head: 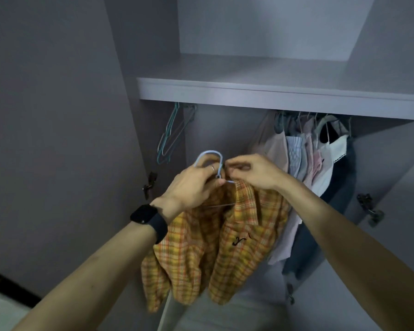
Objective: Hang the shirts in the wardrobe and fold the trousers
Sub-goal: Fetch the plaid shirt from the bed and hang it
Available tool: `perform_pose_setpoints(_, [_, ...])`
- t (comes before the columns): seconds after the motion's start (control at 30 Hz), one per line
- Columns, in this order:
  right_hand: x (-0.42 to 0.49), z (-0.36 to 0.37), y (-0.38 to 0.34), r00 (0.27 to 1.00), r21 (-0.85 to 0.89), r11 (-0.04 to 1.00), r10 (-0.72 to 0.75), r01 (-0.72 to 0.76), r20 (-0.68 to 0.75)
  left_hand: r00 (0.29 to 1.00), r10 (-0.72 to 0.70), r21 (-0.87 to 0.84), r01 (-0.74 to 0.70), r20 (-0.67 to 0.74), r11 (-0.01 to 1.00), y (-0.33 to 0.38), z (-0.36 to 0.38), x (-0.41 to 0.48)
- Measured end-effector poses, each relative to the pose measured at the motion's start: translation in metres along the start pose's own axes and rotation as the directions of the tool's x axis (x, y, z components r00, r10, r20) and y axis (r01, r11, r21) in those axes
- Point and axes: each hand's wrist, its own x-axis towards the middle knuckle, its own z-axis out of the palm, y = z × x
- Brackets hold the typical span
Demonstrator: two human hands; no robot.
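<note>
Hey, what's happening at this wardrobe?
A person stands at an open wardrobe, putting a plaid shirt on a blue hanger. The left hand grips the hanger below its hook; the right hand pinches the shirt's collar beside it. The shirt is not yet hung. Under the shelf, spare hangers hang at left, other clothes at right.
</note>
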Motion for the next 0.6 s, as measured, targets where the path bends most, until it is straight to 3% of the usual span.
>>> perform_pose_setpoints(0.07, [-0.010,0.004,0.011,0.997,-0.046,0.996,0.081,-0.081,-0.001,0.999,-0.022,-0.061,0.019,-0.040,0.998,-0.012,-0.002,0.002])
perform_pose_setpoints(0.17, [-0.032,0.010,0.021,0.998,-0.072,0.996,0.055,-0.054,0.005,0.992,-0.124,-0.130,0.119,-0.034,0.984,-0.027,-0.003,-0.001])
perform_pose_setpoints(0.27, [-0.044,0.018,0.023,1.000,-0.155,0.988,-0.013,0.014,0.008,0.989,-0.148,-0.087,0.147,0.001,0.985,-0.026,-0.001,0.000])
perform_pose_setpoints(0.4, [-0.048,0.024,0.025,0.992,-0.413,0.902,-0.119,0.129,0.051,0.988,-0.157,0.000,0.157,0.001,0.988,-0.019,0.007,0.005])
perform_pose_setpoints(0.5, [-0.051,0.027,0.028,0.988,-0.447,0.882,-0.119,0.150,0.097,0.983,-0.180,0.036,0.181,-0.028,0.983,-0.017,0.015,0.007])
perform_pose_setpoints(0.6, [-0.053,0.031,0.036,0.991,-0.478,0.869,-0.125,0.132,0.046,0.983,-0.178,0.014,0.179,-0.053,0.984,-0.016,0.024,0.010])
